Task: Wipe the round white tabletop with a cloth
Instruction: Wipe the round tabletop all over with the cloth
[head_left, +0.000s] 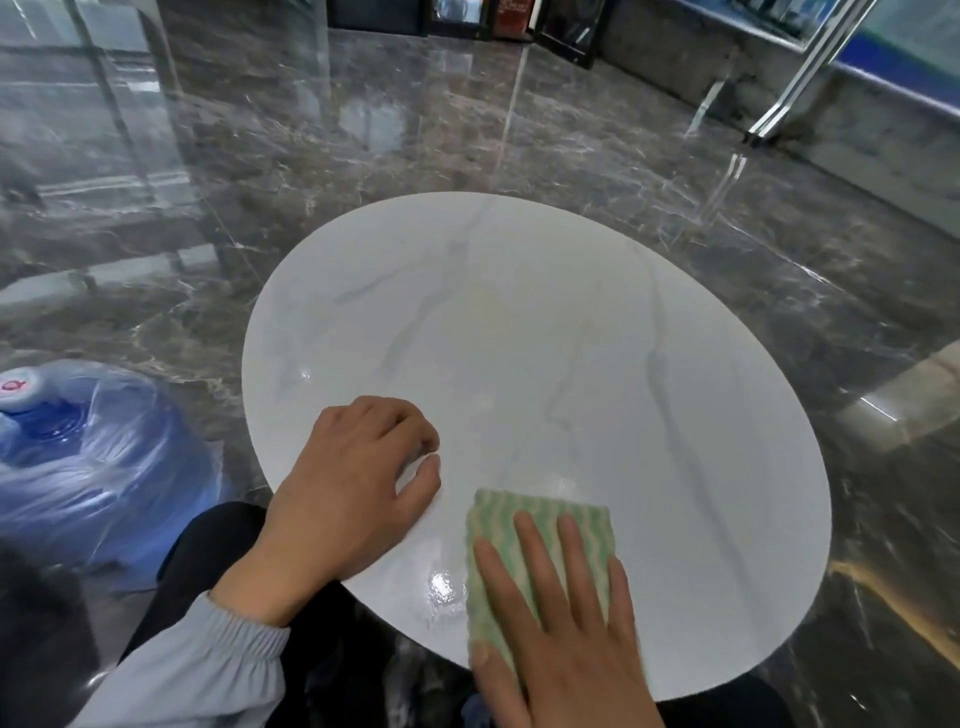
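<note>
The round white tabletop (545, 338) with faint grey veins fills the middle of the view. A folded green-and-cream striped cloth (498, 525) lies flat near the table's front edge. My right hand (566, 623) presses flat on the cloth, fingers spread and pointing away from me. My left hand (348, 493) rests on the table's front left edge beside the cloth, fingers curled loosely, holding nothing. A wet shiny patch (444, 587) shows just left of the cloth.
A large blue water jug (78, 462) wrapped in clear plastic stands on the floor at the left. Dark polished marble floor (311, 156) surrounds the table. A metal frame leg (800, 78) stands at the back right, dark cabinets along the far wall.
</note>
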